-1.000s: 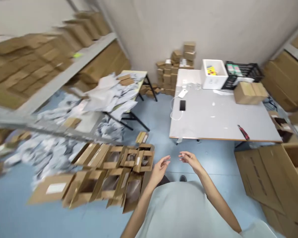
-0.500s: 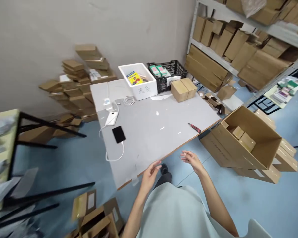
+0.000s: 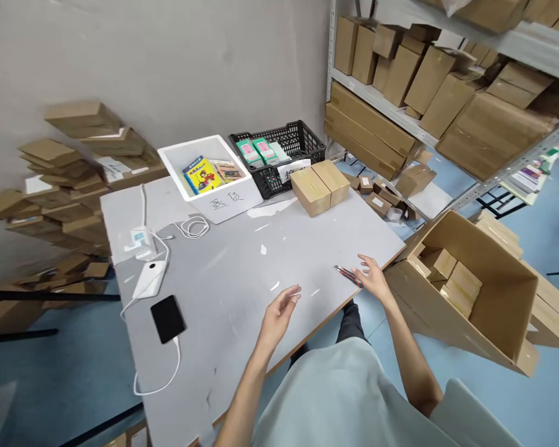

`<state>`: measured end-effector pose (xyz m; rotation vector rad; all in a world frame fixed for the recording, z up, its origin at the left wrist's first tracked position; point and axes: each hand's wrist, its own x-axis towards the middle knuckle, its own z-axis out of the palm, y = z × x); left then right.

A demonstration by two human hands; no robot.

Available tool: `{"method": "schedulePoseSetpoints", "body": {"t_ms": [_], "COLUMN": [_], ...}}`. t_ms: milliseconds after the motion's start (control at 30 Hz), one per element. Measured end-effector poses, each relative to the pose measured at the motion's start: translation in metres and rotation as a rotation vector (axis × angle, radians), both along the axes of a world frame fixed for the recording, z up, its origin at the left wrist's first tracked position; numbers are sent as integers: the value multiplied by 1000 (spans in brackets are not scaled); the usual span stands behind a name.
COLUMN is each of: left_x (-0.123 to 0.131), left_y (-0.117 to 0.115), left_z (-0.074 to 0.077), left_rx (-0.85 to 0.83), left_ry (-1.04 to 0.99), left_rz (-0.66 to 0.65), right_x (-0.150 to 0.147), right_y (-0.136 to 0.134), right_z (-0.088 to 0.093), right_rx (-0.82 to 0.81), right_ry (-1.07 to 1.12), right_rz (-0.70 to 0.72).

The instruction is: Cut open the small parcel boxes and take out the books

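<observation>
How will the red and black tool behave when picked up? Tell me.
The red and black tool looks stiff: its long body lies straight, so it should lift without sagging. Its slim shape suggests it is light. Lying by the right hand on the smooth-looking table, it may slide if bumped.

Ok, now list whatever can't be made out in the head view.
All in the head view:
- Whether the right hand touches the red cutter: too close together to tell from this angle.
- What lies beneath the small boxes in the large carton: those boxes cover it.
- The top of the metal shelving: cut off by the upper edge.
- Fine print on the yellow book: too small.
</observation>
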<state>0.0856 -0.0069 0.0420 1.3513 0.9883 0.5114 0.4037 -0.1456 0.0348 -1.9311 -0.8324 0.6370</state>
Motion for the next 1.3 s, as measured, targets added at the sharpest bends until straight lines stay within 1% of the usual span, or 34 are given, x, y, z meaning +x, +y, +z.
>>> {"method": "schedulePoseSetpoints", "body": {"t_ms": [100, 233, 333, 400, 467, 533, 600, 667, 733, 800, 933, 1000, 1067, 1200, 1300], "left_x": [43, 106, 149, 170, 182, 184, 181, 175, 170, 166, 165, 167, 170, 173, 171], "left_y": [3, -8, -16, -18, -18, -16, -17, -18, -21, -23, -23, -22, -22, -25, -25], "left_z": [1, 9, 17, 24, 28, 30, 28, 26, 24, 26, 34, 36, 34, 27, 23], "left_rx": [-24, -83, -95, -89, -91, -102, -108, -102, -99, -99, -112, -123, -132, -165, -188], "left_ry": [23, 36, 32, 40, 59, 85, 114, 144, 173, 199, 223, 220, 212, 174, 142], "left_rz": [91, 198, 240, 254, 273, 320, 395, 471, 519, 537, 526, 530, 539, 523, 489], "right_x": [62, 141, 188, 210, 224, 234, 240, 244, 247, 248, 250, 256, 264, 281, 282], "right_y": [46, 124, 190, 236, 281, 323, 358, 385, 403, 412, 414, 412, 412, 410, 392], "right_z": [-13, -20, -21, -22, -23, -25, -26, -29, -35, -45, -67, -73, -74, -69, -69], "right_rx": [-38, -131, -196, -228, -259, -292, -333, -379, -420, -462, -496, -482, -479, -474, -476], "right_ry": [-85, -228, -308, -341, -362, -365, -350, -318, -275, -229, -226, -253, -264, -285, -310], "right_rz": [118, 259, 322, 338, 343, 333, 315, 299, 294, 287, 282, 289, 288, 252, 186]}}
